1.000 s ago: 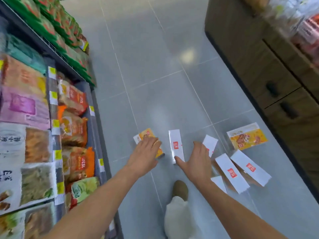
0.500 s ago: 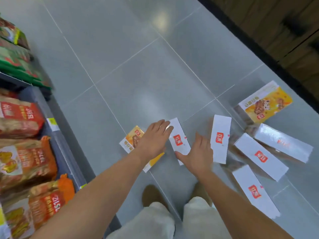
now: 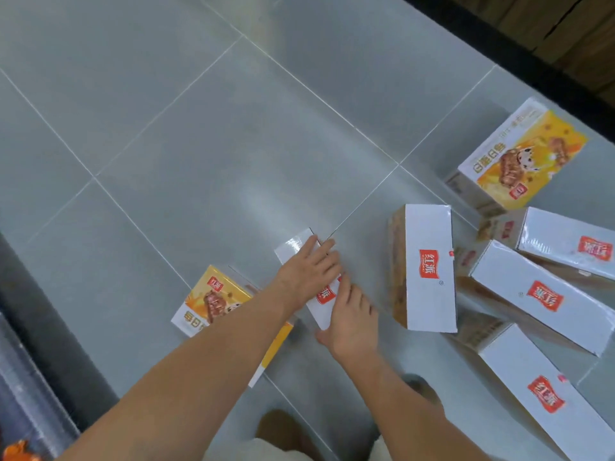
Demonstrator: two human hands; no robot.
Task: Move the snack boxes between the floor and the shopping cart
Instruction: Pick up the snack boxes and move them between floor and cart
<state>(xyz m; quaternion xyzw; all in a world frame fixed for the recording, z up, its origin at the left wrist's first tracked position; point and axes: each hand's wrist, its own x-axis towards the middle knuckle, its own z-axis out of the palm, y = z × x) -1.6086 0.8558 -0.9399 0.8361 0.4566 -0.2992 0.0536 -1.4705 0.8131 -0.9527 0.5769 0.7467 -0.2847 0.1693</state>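
No cart shows anywhere, and I count 7 boxes, all down on the floor (image 3: 199,128). So I judge that either the loading has barely begun or the unloading is almost over (the task runs both ways, and I cannot tell which leg this is).

My left hand (image 3: 309,274) lies flat over the far end of the white box (image 3: 293,249), fingers straight, pressing rather than gripping. My right hand (image 3: 352,322) is at its near end, thumb across the near edge and fingers along the right side. I cannot tell whether it has closed round the box. The box seems to rest on the tile between my 2 hands.

Under my left forearm, just left of that hand, lies a yellow box (image 3: 213,304). Just right of my right hand a tall box (image 3: 429,271) stands on its side, apart from my fingers. Further right, 3 crowded boxes (image 3: 539,294) touch or overlap, and a far yellow box (image 3: 522,154) sits beyond them.

The floor is glossy grey tile with pale grout lines and a patch of glare ahead of my left hand. A dark shelf base (image 3: 33,294) runs well left of my left arm. A wooden cabinet (image 3: 585,34) stands far ahead and right, and 1 shoe (image 3: 283,430) shows below my hands.
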